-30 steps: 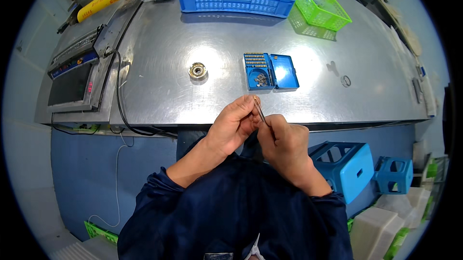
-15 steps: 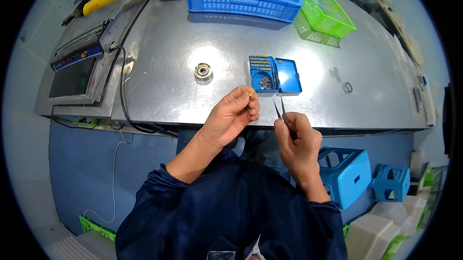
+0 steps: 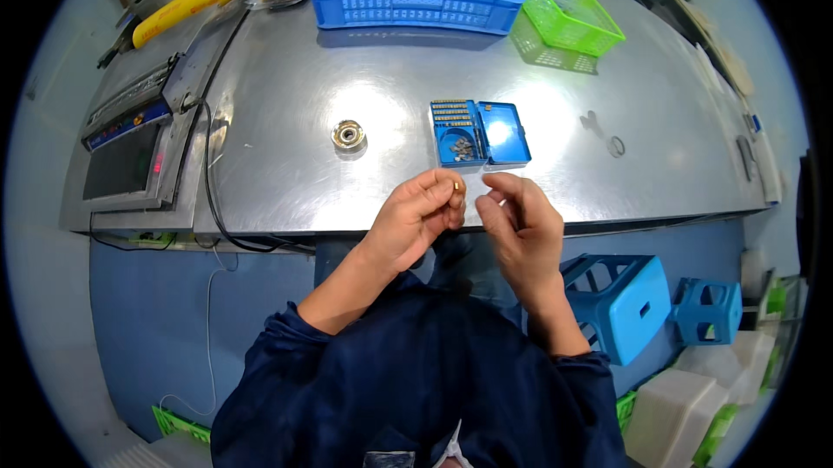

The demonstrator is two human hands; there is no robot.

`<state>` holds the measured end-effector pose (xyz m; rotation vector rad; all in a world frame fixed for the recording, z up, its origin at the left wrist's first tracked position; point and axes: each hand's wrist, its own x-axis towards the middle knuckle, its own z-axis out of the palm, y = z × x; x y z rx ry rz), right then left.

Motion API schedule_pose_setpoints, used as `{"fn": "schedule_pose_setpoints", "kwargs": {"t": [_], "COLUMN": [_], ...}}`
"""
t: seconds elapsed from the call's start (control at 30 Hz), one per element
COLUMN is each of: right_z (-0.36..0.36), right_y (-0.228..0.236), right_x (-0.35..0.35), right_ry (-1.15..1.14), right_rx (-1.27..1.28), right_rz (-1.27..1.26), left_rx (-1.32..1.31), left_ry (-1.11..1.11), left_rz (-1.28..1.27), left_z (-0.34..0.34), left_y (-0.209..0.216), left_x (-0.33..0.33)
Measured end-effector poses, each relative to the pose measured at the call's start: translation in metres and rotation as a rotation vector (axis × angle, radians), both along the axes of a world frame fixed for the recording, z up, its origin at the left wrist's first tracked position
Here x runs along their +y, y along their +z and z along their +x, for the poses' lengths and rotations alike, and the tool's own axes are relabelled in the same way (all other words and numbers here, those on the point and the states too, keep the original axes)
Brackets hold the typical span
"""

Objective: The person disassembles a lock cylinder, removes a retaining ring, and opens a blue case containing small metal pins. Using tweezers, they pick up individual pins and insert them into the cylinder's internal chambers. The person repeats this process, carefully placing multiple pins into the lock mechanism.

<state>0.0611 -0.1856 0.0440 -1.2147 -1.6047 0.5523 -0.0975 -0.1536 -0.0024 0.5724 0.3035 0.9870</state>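
Note:
My left hand (image 3: 415, 212) is closed, with a tiny gold-coloured block (image 3: 456, 186) pinched between thumb and forefinger. Just to its right is my right hand (image 3: 523, 223), its fingers curled and the thumb bent toward them. The tweezers do not show now; whether they are inside the right hand is hidden. Beyond both hands lies an open blue case (image 3: 441, 156) on the metal table. Rows of small gold-coloured blocks (image 3: 450, 112) fill its upper part, and loose grey pieces (image 3: 462, 149) lie in the lower compartment. A round metal part with a central bore (image 3: 348, 135) stands left of the case.
A metal ring (image 3: 616, 147) lies to the right on the steel table (image 3: 278, 121). At the back are a large blue crate (image 3: 416, 13) and a green basket (image 3: 568, 21). A machine with a dark panel (image 3: 126, 160) stands left, its black cable (image 3: 208, 173) hanging down. Blue stools (image 3: 638, 312) stand lower right.
The tweezers have gone out of sight from my right hand, which has moved up and closer to the left hand. The left hand still pinches the block. The view has shifted slightly.

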Motion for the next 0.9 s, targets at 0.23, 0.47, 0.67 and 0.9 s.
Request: {"fn": "schedule_pose_setpoints", "kwargs": {"t": [0.23,0.47,0.67,0.9], "right_z": [0.004,0.035,0.063,0.063], "right_y": [-0.006,-0.006,-0.045,-0.061], "right_x": [0.011,0.078,0.164,0.182], "right_ry": [0.083,0.034,-0.1,-0.155], "right_rx": [-0.276,-0.324,-0.452,-0.576], "right_rz": [0.183,0.122,-0.1,-0.094], "left_rx": [0.156,0.524,0.796,0.804], "left_ry": [-0.051,0.009,0.301,0.36], "left_rz": [-0.112,-0.013,0.242,0.264], "left_z": [0.008,0.005,-0.018,-0.031], "left_y": [0.0,-0.001,-0.021,-0.029], "left_x": [-0.004,0.003,-0.004,-0.004]}}
